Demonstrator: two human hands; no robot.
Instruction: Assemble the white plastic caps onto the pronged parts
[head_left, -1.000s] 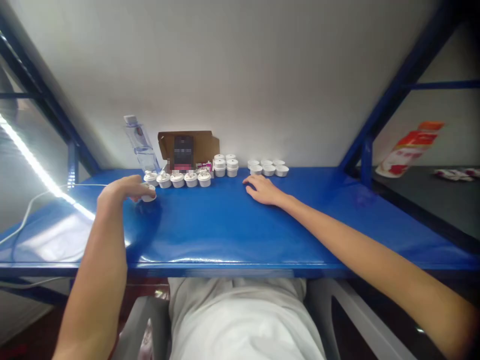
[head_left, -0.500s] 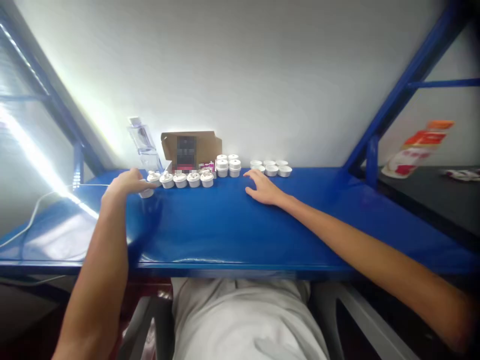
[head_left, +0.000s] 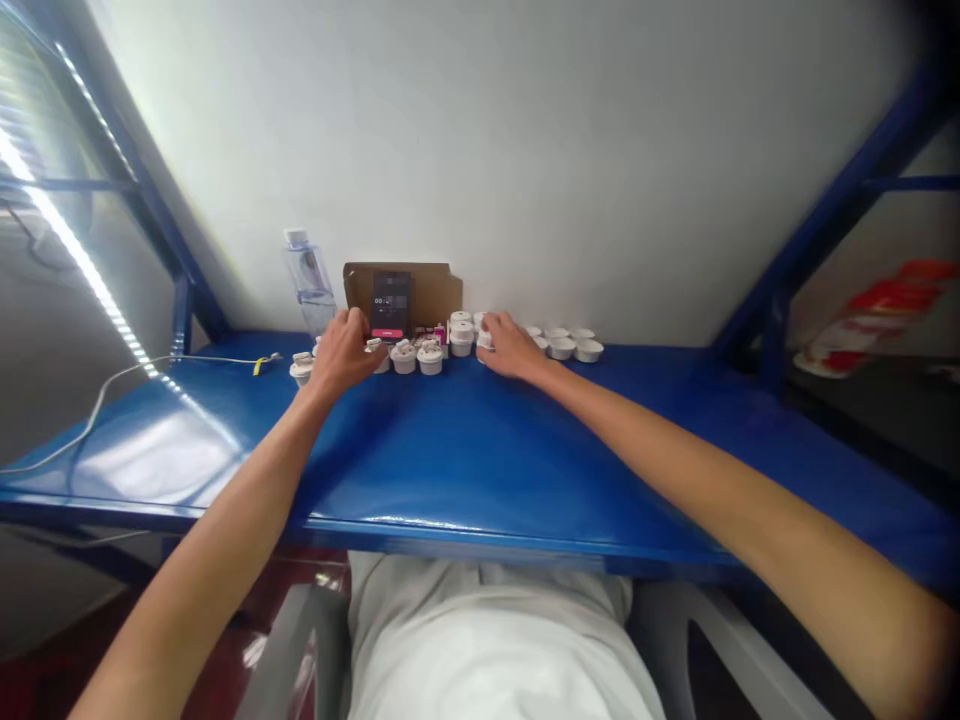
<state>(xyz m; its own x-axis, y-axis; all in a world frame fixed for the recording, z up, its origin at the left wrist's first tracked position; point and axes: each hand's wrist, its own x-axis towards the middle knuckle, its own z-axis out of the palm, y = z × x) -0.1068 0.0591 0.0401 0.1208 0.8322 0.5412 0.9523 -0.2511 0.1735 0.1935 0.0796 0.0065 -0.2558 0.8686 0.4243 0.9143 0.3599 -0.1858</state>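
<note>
Pale wall fills the upper frame behind your glossy blue bench. Left of centre, your left grip bends over the row of white cups; whether it holds one, you cannot tell. Near centre, your right grip curves at the stacked lidded cups, thumb and fingers parted, its hold unclear. Blue surface runs between both hands and the front edge, lower in the frame. Behind the row, a dark phone stands against a cardboard box, right of a clear bottle. Pale lumps top the row; shallow white bowls sit right of centre.
</note>
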